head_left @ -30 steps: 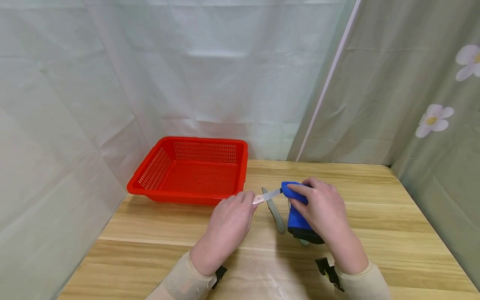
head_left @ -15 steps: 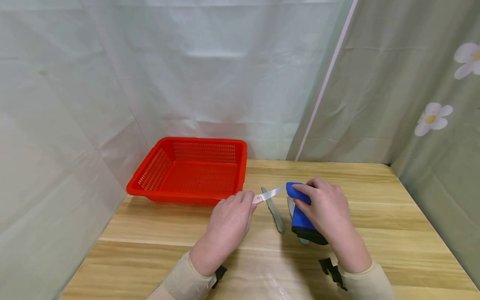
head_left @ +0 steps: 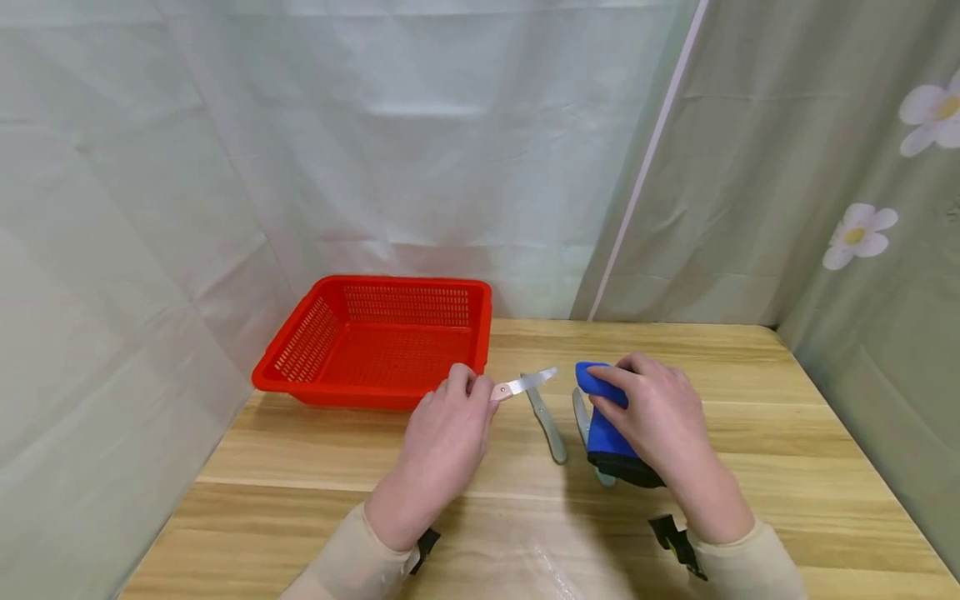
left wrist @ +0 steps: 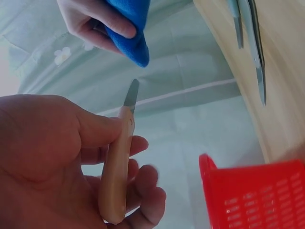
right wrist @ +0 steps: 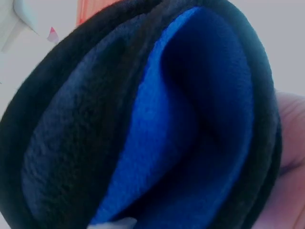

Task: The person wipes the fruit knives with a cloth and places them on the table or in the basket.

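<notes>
Red basket [head_left: 360, 397] stands beyond left hand [head_left: 446, 437], gripping paring knife [head_left: 529, 381]; right hand [head_left: 660, 408] pinches blue cloth [head_left: 609, 437], partly hiding grey-handled knife [head_left: 581, 415].

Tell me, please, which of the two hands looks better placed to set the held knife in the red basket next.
Probably the left hand: it grips the knife and is close to the red basket. The right hand is farther away and holds the blue cloth.
</notes>
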A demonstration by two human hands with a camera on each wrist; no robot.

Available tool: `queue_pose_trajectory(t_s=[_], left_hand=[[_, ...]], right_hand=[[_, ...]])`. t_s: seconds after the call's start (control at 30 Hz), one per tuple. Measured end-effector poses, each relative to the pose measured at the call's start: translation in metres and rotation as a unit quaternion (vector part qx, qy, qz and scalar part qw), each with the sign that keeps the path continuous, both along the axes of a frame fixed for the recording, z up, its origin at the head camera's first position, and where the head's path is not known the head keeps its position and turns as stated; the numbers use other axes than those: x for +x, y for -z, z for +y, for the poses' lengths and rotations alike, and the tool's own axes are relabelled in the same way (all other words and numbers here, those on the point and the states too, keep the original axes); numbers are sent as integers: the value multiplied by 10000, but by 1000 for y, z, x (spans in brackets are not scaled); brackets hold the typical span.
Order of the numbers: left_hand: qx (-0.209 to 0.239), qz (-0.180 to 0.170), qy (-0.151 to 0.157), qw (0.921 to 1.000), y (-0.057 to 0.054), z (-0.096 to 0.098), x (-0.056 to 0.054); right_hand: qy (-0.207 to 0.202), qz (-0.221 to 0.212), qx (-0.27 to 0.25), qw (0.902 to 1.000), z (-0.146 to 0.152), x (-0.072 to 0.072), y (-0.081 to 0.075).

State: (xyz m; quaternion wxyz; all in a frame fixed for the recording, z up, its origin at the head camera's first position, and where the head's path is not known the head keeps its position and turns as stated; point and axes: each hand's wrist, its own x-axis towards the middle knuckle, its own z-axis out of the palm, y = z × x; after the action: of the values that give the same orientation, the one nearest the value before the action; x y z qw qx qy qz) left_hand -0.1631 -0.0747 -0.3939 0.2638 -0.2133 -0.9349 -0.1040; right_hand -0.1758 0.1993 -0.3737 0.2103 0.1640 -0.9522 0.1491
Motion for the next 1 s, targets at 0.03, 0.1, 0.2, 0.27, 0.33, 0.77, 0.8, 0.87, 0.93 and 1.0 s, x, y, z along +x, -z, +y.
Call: queue_pose_trajectory(t_s=[0.03, 0.1, 0.2, 0.27, 0.33, 0.77, 0.8, 0.87, 0.93, 1.0], left_hand=[[5, 41, -12, 10000, -1, -1, -1], [-11, 121, -26, 9999, -2, -4, -2], [-90, 244, -65, 9996, -6, -8, -4], [-186, 291, -103, 9993, -8, -12, -5], [-298, 276, -137, 9991, -10, -15, -7], [-636, -120, -175, 9978, -23, -35, -32], [-650, -120, -181, 9977, -23, -36, -34], [-656, -133, -207, 9975, -25, -38, -39], [-667, -206, -268, 9972, -27, -40, -44], [-683, -342, -369, 9964, -30, -42, -49]], right_hand=[[-15, -41, -16, 10000, 1, 0, 0], [-49, -125, -62, 9999, 2, 1, -1], [-95, -221, -121, 9996, 3, 1, -3], [-121, -285, -136, 9994, 3, 0, -3], [-128, -362, -146, 9992, 4, -1, -4], [-232, -667, -68, 9975, 3, -13, -4], [-242, -677, -62, 9974, 2, -15, -4], [-259, -698, -49, 9972, 2, -17, -4], [-283, -710, -40, 9971, 1, -19, -4], [-308, -723, -47, 9969, 0, -22, -4]])
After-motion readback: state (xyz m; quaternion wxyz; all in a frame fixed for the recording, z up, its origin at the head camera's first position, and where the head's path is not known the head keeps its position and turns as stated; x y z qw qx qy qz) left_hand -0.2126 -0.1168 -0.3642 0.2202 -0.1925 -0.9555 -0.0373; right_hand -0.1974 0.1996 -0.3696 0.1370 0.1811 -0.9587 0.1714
